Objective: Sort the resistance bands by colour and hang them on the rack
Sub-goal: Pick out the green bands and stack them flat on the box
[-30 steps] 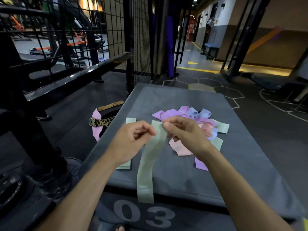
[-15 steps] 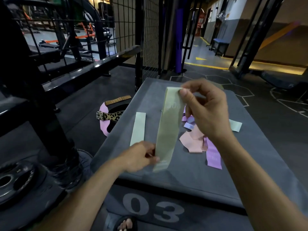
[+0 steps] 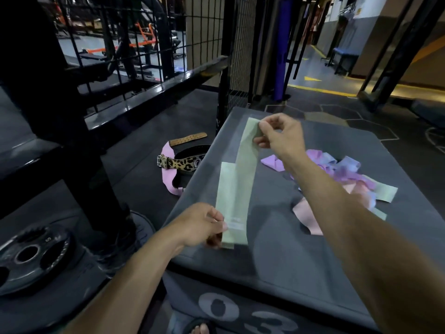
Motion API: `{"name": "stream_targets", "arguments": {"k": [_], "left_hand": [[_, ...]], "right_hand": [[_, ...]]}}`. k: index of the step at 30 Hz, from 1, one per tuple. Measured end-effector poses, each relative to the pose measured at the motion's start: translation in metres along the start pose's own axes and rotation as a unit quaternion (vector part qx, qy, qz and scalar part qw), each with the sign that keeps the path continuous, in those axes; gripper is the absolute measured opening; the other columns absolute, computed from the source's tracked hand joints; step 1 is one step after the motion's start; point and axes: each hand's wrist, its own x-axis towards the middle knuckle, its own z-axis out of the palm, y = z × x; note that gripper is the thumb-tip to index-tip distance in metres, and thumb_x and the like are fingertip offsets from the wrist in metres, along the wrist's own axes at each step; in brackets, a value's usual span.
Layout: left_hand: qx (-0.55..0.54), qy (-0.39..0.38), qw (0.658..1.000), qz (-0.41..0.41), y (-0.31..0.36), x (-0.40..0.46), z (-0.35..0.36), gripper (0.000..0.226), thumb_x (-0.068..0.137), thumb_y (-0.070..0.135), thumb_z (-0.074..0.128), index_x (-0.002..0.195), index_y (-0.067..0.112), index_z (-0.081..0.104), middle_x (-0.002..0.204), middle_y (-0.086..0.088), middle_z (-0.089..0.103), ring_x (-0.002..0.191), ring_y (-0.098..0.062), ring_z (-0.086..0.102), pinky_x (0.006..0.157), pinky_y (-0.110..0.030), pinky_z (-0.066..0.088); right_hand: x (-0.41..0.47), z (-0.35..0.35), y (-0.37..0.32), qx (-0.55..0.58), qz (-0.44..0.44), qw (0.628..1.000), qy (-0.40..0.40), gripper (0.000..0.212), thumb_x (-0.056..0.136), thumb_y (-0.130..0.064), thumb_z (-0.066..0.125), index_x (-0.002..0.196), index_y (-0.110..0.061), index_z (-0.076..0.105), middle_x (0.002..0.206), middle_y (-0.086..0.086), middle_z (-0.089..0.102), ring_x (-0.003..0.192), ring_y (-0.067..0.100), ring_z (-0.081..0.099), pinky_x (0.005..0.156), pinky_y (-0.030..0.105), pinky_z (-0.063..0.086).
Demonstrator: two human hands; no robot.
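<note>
The left hand [image 3: 202, 225] pinches the near end of a pale green band [image 3: 243, 179] between thumb and fingers, low over the near edge of the grey bench [image 3: 301, 256]. The right hand [image 3: 280, 136] pinches the far end of the same band, raised above the bench top, so the strip runs taut and slanting between the two hands. A second green band [image 3: 225, 179] lies flat on the bench just left of the held one, partly hidden behind it. To the right, beyond the right forearm, a loose heap of bands [image 3: 342, 172] in purple, light blue, pink and green rests on the bench top. The bench front carries the number 03. On the dark floor to the left lies a leopard-print belt [image 3: 181, 162] with a pink lining, and nearer, a black weight plate [image 3: 29, 256]. A black metal rack [image 3: 72, 104] stands at the left, with a wire grid panel behind it.
</note>
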Motion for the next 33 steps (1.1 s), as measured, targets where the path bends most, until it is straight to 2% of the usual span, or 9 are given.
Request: {"name": "stream_targets", "arguments": {"k": [2, 5, 10, 15, 19, 21, 25, 30, 33], "left_hand": [[-0.03, 0.004, 0.999, -0.012, 0.002, 0.006, -0.007, 0.01, 0.096, 0.012, 0.067, 0.102, 0.006, 0.061, 0.069, -0.004, 0.068, 0.052, -0.013, 0.064, 0.05, -0.021, 0.049], [-0.029, 0.012, 0.999, -0.018, 0.005, 0.017, -0.013, 0.006, 0.099, 0.012, 0.062, 0.101, 0.007, 0.058, 0.063, -0.004, 0.065, 0.053, -0.018, 0.064, 0.054, -0.028, 0.047], [0.031, -0.02, 0.999, -0.034, 0.003, 0.028, -0.019, 0.016, 0.099, 0.014, 0.061, 0.107, 0.015, 0.046, 0.052, 0.004, 0.062, 0.047, -0.015, 0.059, 0.05, -0.026, 0.042], [0.122, -0.056, 0.99, -0.039, -0.004, 0.037, -0.019, 0.019, 0.099, 0.023, 0.062, 0.095, 0.022, 0.043, 0.061, -0.003, 0.062, 0.05, -0.016, 0.058, 0.062, -0.035, 0.051], [0.157, -0.085, 0.983, -0.045, 0.001, 0.04, -0.02, 0.017, 0.1, 0.025, 0.061, 0.092, 0.022, 0.046, 0.062, -0.002, 0.059, 0.053, -0.017, 0.058, 0.064, -0.036, 0.052], [0.178, -0.105, 0.977, -0.048, 0.003, 0.039, -0.02, 0.015, 0.101, 0.025, 0.06, 0.093, 0.02, 0.048, 0.057, 0.0, 0.061, 0.053, -0.016, 0.058, 0.059, -0.03, 0.05], [0.19, -0.11, 0.974, -0.063, 0.006, 0.038, -0.017, 0.014, 0.102, 0.019, 0.056, 0.091, 0.018, 0.047, 0.041, 0.01, 0.057, 0.036, -0.006, 0.05, 0.037, -0.018, 0.038], [0.236, -0.113, 0.961, -0.093, 0.006, 0.037, -0.019, 0.01, 0.1, 0.019, 0.058, 0.1, 0.009, 0.056, 0.072, -0.004, 0.064, 0.055, -0.021, 0.059, 0.044, -0.024, 0.052], [0.252, -0.103, 0.957, -0.096, 0.005, 0.035, -0.019, 0.018, 0.099, 0.023, 0.059, 0.102, 0.005, 0.058, 0.077, -0.007, 0.066, 0.056, -0.021, 0.059, 0.043, -0.024, 0.05]], "right_hand": [[0.016, 0.017, 0.02, -0.001, 0.031, 1.0, -0.006, 0.015, 0.095, -0.009, 0.065, 0.081, -0.013, 0.065, 0.078, 0.009, 0.068, 0.058, 0.022, 0.071, 0.063, 0.037, 0.061], [0.032, 0.038, 0.041, -0.016, 0.063, 0.998, -0.023, 0.015, 0.095, -0.003, 0.064, 0.082, -0.009, 0.063, 0.073, 0.01, 0.067, 0.053, 0.019, 0.068, 0.061, 0.038, 0.061], [0.048, 0.057, 0.077, -0.081, 0.099, 0.991, -0.037, 0.017, 0.094, -0.009, 0.068, 0.078, -0.012, 0.063, 0.068, 0.004, 0.064, 0.049, 0.013, 0.061, 0.049, 0.028, 0.052], [0.057, 0.064, 0.113, -0.176, 0.096, 0.979, -0.05, 0.009, 0.086, -0.017, 0.074, 0.078, -0.02, 0.072, 0.077, -0.001, 0.07, 0.072, 0.009, 0.059, 0.073, 0.023, 0.046], [0.053, 0.072, 0.129, -0.206, 0.127, 0.968, -0.064, 0.015, 0.084, -0.021, 0.074, 0.07, -0.025, 0.069, 0.076, -0.002, 0.07, 0.073, 0.011, 0.061, 0.074, 0.024, 0.049], [0.048, 0.075, 0.135, -0.208, 0.134, 0.966, -0.078, 0.013, 0.083, -0.021, 0.075, 0.072, -0.024, 0.07, 0.071, -0.005, 0.067, 0.069, 0.011, 0.058, 0.071, 0.023, 0.046], [0.042, 0.078, 0.14, -0.231, 0.134, 0.96, -0.082, 0.002, 0.083, -0.019, 0.075, 0.082, -0.021, 0.075, 0.079, -0.002, 0.07, 0.073, 0.012, 0.06, 0.072, 0.02, 0.044], [0.037, 0.081, 0.141, -0.259, 0.123, 0.955, -0.074, 0.001, 0.082, -0.021, 0.074, 0.083, -0.021, 0.075, 0.082, -0.002, 0.072, 0.078, 0.013, 0.064, 0.072, 0.021, 0.044], [0.036, 0.081, 0.138, -0.278, 0.108, 0.952, -0.075, 0.002, 0.084, -0.022, 0.072, 0.086, -0.021, 0.074, 0.082, -0.004, 0.07, 0.08, 0.013, 0.064, 0.073, 0.02, 0.042]]}}
